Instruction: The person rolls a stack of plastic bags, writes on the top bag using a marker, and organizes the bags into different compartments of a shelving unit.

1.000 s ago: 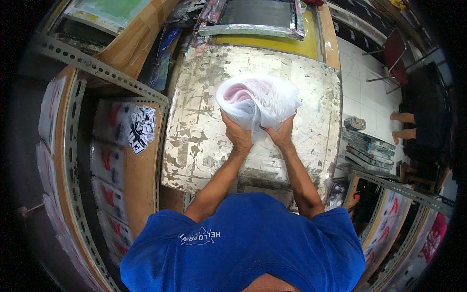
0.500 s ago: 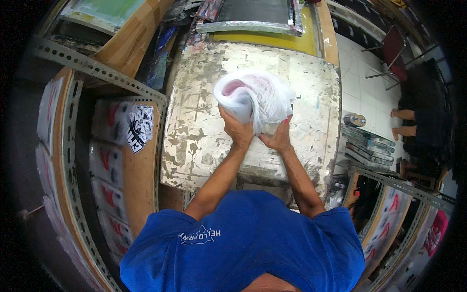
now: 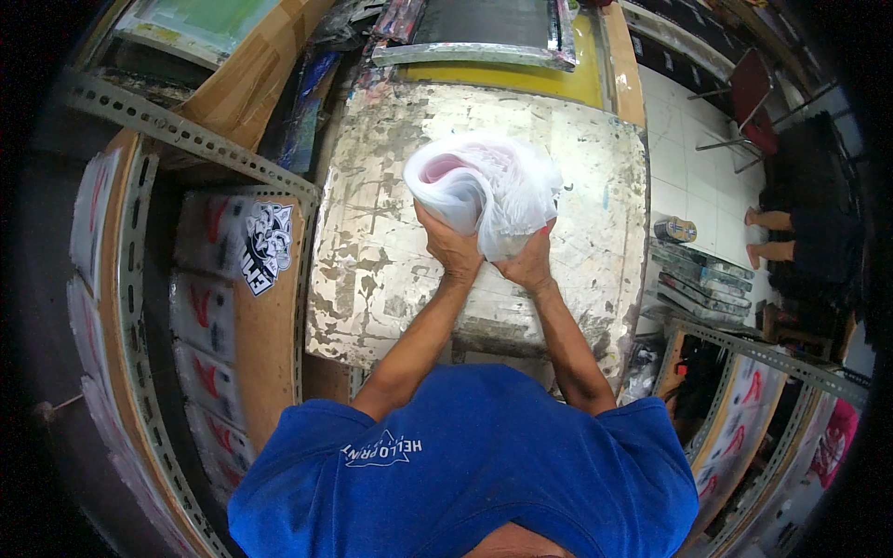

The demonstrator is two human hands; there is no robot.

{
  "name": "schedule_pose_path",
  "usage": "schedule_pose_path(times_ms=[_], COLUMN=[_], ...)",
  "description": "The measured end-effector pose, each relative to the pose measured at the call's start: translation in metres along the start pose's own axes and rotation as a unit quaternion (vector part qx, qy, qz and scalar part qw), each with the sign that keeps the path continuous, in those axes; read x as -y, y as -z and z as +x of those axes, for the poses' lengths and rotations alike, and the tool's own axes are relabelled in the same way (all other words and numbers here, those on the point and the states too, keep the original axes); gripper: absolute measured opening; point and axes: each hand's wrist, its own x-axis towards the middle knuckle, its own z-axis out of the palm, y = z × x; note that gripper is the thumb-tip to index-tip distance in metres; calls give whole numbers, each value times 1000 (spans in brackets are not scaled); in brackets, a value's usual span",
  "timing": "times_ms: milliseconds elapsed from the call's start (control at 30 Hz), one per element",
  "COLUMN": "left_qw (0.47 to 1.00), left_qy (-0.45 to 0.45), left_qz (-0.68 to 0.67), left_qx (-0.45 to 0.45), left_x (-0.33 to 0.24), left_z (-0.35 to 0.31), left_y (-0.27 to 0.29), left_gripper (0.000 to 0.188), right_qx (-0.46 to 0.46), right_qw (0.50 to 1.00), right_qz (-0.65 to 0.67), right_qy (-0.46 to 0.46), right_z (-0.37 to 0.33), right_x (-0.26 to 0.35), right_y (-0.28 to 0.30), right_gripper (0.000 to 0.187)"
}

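Observation:
A thick, curled stack of thin white plastic bags (image 3: 488,186), pinkish inside the curl, is held over a worn, paint-flaked tabletop (image 3: 391,298). My left hand (image 3: 450,246) is closed around its lower left side. On the lower right side my right hand (image 3: 530,262) grips the same stack, its thumb toward me. Loose, ruffled edges fan out at the right of the bundle, while its left part is rolled over. The fingertips beneath the stack are hidden.
Printing screens in frames (image 3: 474,54) lie at the table's far end. Slotted metal racks (image 3: 139,325) with printed clear sheets stand at left and right. A tin can (image 3: 675,229) sits beside stacked frames (image 3: 702,288) on the right. Another person's legs (image 3: 772,237) and a red chair (image 3: 752,98) are farther right.
The bag stack and both hands have shifted very slightly left within the view. My grip stays the same.

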Motion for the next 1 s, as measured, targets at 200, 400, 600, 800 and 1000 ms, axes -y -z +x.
schedule_pose_path(times_ms=[200,400,600,800,1000], left_qw=[1000,990,910,866,896], left_qy=[-22,-41,-115,-119,-182], left_qz=[19,-63,-169,-62,-60], left_qx=[10,119,362,481,401], left_x=[7,13,49,39,32], left_z=[-4,-9,-19,17,38], left_y=[-2,-2,23,59,58], left_gripper=[119,113,108,94,91], right_qx=[-80,-165,-158,-146,-139], right_qw=[995,957,959,957,953], right_qz=[29,142,102,85,110], right_qy=[-58,-189,-213,-234,-246], right_z=[-12,-1,7,13,12], right_x=[-25,-15,-12,-10,-13], right_y=[-22,-37,-30,-24,-22], right_gripper=[94,105,108,109,110])
